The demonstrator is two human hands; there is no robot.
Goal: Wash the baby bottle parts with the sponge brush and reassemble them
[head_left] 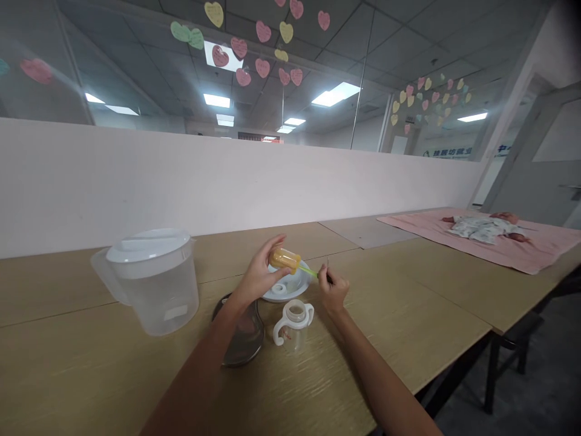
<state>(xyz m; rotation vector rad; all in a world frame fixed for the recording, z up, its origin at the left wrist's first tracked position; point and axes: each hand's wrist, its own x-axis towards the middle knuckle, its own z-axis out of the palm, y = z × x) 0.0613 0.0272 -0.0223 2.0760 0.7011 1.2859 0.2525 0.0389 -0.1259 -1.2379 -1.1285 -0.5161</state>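
Observation:
My left hand [264, 272] is wrapped round a small yellow-orange baby bottle [284, 259], tilted so its mouth faces right. A bottle brush [308, 270] with a bright green stem runs into that mouth. Closed on the brush's dark handle end is my right hand [333, 289]; the brush head is hidden or blurred inside the bottle. Under the hands sits a white bowl [303, 290] with a white ring [278, 290] in it. Nearer me stands a clear baby bottle with two white handles [295, 327], upright and without a cap.
A dark kidney-shaped tray [247, 345] lies partly under my left forearm. The lidded clear pitcher [167, 290] stands to the left. At the far right a baby doll [481, 229] lies on a pink cloth [535, 254]. A white wall [254, 181] borders the wooden table [399, 315].

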